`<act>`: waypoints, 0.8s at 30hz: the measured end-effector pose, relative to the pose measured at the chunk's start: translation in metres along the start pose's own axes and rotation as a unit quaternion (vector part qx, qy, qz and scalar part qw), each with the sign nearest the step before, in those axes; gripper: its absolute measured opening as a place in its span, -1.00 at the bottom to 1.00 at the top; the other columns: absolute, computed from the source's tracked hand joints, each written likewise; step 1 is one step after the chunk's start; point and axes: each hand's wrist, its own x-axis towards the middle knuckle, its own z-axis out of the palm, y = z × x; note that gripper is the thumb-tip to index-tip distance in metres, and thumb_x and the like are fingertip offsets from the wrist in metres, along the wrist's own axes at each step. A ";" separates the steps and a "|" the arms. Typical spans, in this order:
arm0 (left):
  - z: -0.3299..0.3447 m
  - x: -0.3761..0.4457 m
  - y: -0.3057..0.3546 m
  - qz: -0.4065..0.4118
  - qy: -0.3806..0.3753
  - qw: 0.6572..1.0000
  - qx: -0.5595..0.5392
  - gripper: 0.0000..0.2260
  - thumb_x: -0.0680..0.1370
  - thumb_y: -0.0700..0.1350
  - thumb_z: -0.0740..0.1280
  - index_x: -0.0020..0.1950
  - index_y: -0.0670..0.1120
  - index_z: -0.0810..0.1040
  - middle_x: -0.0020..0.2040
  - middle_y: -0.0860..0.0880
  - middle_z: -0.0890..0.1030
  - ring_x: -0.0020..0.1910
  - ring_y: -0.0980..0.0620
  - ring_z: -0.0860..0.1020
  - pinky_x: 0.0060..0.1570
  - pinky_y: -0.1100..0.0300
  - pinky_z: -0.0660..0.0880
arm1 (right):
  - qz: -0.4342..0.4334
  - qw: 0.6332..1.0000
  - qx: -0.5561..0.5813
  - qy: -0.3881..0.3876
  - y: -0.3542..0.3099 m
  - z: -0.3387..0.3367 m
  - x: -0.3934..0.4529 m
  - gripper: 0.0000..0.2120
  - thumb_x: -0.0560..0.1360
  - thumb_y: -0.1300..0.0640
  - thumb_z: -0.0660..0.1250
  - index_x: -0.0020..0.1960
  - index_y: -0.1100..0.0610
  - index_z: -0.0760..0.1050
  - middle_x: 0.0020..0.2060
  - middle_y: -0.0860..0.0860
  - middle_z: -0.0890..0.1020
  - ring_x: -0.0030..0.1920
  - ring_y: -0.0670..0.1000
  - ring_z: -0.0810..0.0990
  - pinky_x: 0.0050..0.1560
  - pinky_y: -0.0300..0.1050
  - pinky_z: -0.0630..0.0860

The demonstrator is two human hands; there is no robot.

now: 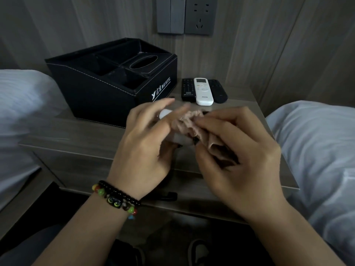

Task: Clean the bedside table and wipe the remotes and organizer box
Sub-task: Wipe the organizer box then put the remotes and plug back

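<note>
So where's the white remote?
The white remote lies at the table's back, between two black remotes, right of the black box.

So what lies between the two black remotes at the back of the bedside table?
In the head view, the white remote lies between the left black remote and the right black remote, side by side on the bedside table.

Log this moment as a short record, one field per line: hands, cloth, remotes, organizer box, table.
left hand: holds a white object against the cloth, fingers blurred
right hand: grips the cloth
cloth: pinkish, bunched between both hands above the table
remotes: three side by side at the back, black remote, white remote, second black remote
organizer box: black, hotel logo, left rear of table, compartments look empty
table: wood-grain bedside top between two beds
</note>
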 end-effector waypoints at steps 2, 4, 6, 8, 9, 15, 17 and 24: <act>-0.001 0.000 0.002 -0.038 0.017 0.996 -0.084 -0.43 0.40 -0.22 0.49 0.38 0.02 0.44 0.35 0.01 0.45 0.34 -0.02 0.40 0.32 0.11 0.41 | -0.040 0.998 -0.040 0.005 -0.002 0.003 -0.003 -0.78 0.43 0.28 0.42 0.07 0.25 0.67 0.00 0.15 0.63 -0.05 0.16 0.61 -0.17 -0.01 0.53; -0.002 0.001 0.004 -0.081 0.035 0.980 -0.179 -0.46 0.40 -0.15 0.48 0.36 0.05 0.45 0.31 0.03 0.49 0.30 0.04 0.47 0.27 0.09 0.46 | -0.059 0.997 -0.041 0.011 -0.005 0.006 -0.006 -0.76 0.42 0.30 0.43 0.08 0.25 0.67 0.01 0.17 0.63 -0.06 0.19 0.61 -0.18 0.02 0.53; -0.003 0.004 0.008 -0.125 0.028 0.952 -0.277 -0.46 0.39 -0.15 0.49 0.35 0.03 0.46 0.28 0.02 0.54 0.27 0.03 0.52 0.23 0.07 0.49 | -0.047 0.998 -0.016 0.029 -0.004 0.006 -0.006 -0.76 0.42 0.30 0.42 0.08 0.26 0.66 0.01 0.18 0.62 -0.05 0.18 0.62 -0.09 -0.02 0.54; -0.003 0.005 0.011 -0.149 0.002 0.917 -0.369 -0.44 0.40 -0.17 0.50 0.37 -0.04 0.43 0.27 -0.02 0.56 0.25 -0.01 0.55 0.18 0.04 0.52 | -0.011 0.998 0.018 0.060 -0.002 0.003 -0.003 -0.77 0.43 0.31 0.40 0.08 0.28 0.64 -0.02 0.18 0.61 -0.02 0.13 0.61 0.03 -0.14 0.51; -0.003 0.006 0.013 -0.152 -0.009 0.904 -0.400 -0.43 0.41 -0.19 0.51 0.38 -0.07 0.42 0.26 -0.03 0.57 0.24 0.00 0.56 0.16 0.06 0.54 | 0.001 0.997 0.024 0.073 -0.002 0.002 -0.002 -0.77 0.43 0.30 0.39 0.08 0.29 0.63 -0.02 0.18 0.60 -0.01 0.11 0.61 0.05 -0.18 0.49; -0.002 0.007 0.018 -0.206 -0.029 0.822 -0.531 -0.46 0.38 -0.27 0.42 0.35 -0.15 0.42 0.18 -0.08 0.63 0.17 0.01 0.61 0.09 0.19 0.55 | -0.019 0.996 0.043 0.077 -0.013 0.009 -0.006 -0.76 0.41 0.29 0.39 0.08 0.29 0.62 -0.03 0.16 0.59 -0.02 0.10 0.61 0.03 -0.12 0.52; 0.002 0.006 0.019 -0.228 -0.047 0.789 -0.568 -0.50 0.39 -0.20 0.38 0.33 -0.09 0.44 0.16 -0.04 0.65 0.17 0.03 0.60 0.05 0.22 0.55 | 0.025 0.993 0.070 0.089 -0.010 0.010 -0.005 -0.75 0.40 0.32 0.39 0.08 0.28 0.62 -0.05 0.12 0.58 0.02 -0.05 0.59 0.07 -0.26 0.47; 0.005 0.010 0.024 -0.291 -0.044 0.668 -0.684 -0.47 0.50 0.03 0.24 0.42 -0.18 0.37 0.31 -0.23 0.52 0.25 -0.14 0.50 0.30 -0.06 0.39 | 0.117 0.983 0.093 0.107 -0.012 0.016 -0.010 -0.79 0.42 0.28 0.36 0.04 0.22 0.63 -0.11 0.08 0.58 -0.05 -0.18 0.56 0.00 -0.36 0.44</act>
